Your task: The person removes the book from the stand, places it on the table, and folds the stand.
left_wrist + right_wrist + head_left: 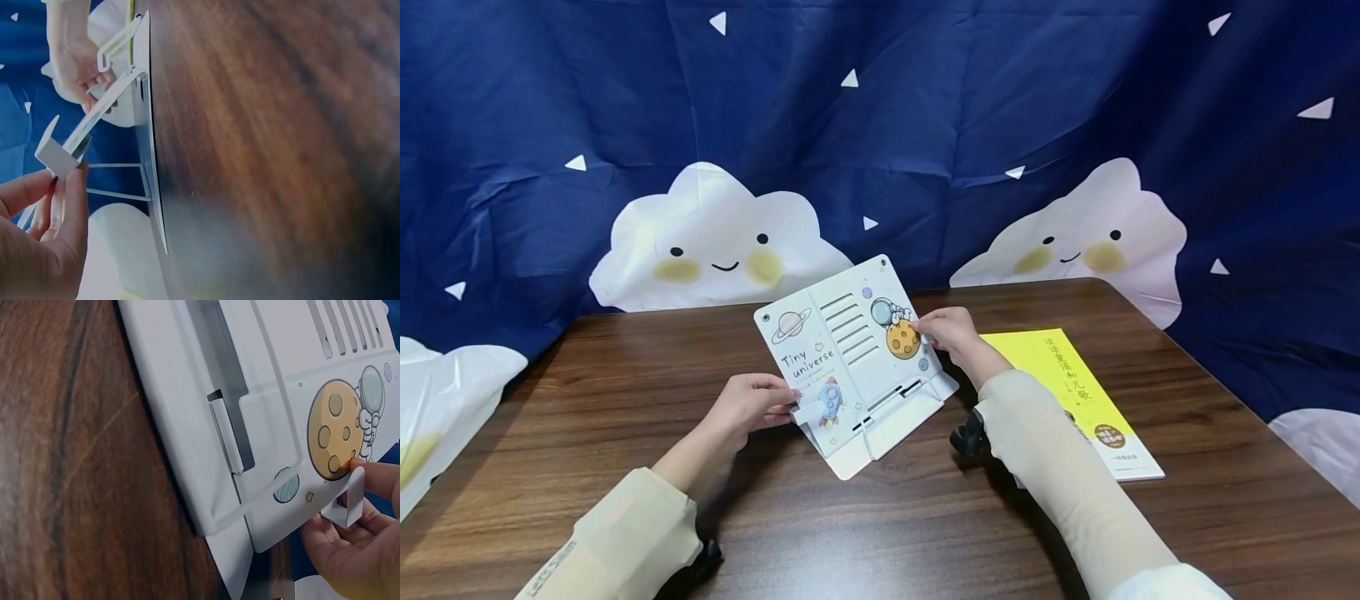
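Observation:
A white book stand [850, 354] printed with a rocket, a ringed planet and an astronaut on a yellow moon stands tilted on the wooden table. Its lower ledge carries white wire page holders [868, 440]. My left hand [752, 404] pinches the stand's left edge by a small white side clip [57, 159]. On the opposite edge, my right hand [953, 335] grips the panel beside the moon, thumb in front and fingers behind. Another white clip [351, 503] juts out there, against the right fingers. The left wrist view shows the panel propped above its flat base [147, 119].
A yellow and white book [1037, 354] lies on the table at right, partly hidden under my right forearm. Black wrist devices [970, 433] hang below the sleeves. Behind the brown tabletop [647, 367] hangs a blue curtain [925, 125] with clouds.

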Demonstrator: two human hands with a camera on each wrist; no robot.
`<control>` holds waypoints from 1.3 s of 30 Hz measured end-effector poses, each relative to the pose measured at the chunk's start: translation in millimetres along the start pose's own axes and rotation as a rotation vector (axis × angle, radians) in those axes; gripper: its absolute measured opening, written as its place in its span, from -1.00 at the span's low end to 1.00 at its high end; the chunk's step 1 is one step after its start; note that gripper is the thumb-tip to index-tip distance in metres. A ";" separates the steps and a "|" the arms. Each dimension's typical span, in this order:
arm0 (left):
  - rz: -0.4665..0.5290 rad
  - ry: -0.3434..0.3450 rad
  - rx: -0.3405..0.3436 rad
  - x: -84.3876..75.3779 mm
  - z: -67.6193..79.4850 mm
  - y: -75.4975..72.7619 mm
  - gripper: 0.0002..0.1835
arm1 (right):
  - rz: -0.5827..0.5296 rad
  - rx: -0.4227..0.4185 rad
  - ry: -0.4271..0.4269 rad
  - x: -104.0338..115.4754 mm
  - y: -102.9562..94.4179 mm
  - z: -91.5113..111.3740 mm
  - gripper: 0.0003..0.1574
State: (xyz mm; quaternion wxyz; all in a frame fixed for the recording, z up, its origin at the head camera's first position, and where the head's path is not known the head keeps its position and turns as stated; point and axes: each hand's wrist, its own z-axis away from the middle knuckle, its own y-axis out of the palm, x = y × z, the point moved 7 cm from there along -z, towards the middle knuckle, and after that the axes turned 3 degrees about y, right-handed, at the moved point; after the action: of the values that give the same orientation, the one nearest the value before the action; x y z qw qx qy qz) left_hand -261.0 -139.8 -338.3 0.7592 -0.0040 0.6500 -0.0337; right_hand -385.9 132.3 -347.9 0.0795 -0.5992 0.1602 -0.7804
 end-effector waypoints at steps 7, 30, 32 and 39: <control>0.003 0.001 0.016 2.0 6.0 3.7 -0.93 | 0.000 0.004 0.000 1.1 3.5 0.0 -0.77; 0.045 0.045 0.173 37.3 7.8 27.7 -0.73 | 0.037 0.127 -0.022 16.3 18.7 2.0 -0.73; 0.031 0.053 0.175 25.4 19.0 34.3 -0.78 | 0.043 0.139 -0.022 16.0 20.2 0.4 -0.72; 0.014 0.034 0.182 21.1 26.8 42.6 -0.79 | 0.067 0.150 -0.030 17.8 23.6 -1.0 -0.74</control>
State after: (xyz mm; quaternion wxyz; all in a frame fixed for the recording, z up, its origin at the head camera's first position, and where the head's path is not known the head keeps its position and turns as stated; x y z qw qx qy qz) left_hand -229.3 -99.5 -357.1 0.7456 0.0699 0.6569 -0.0875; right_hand -393.3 104.7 -340.1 0.1526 -0.5975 0.1198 -0.7781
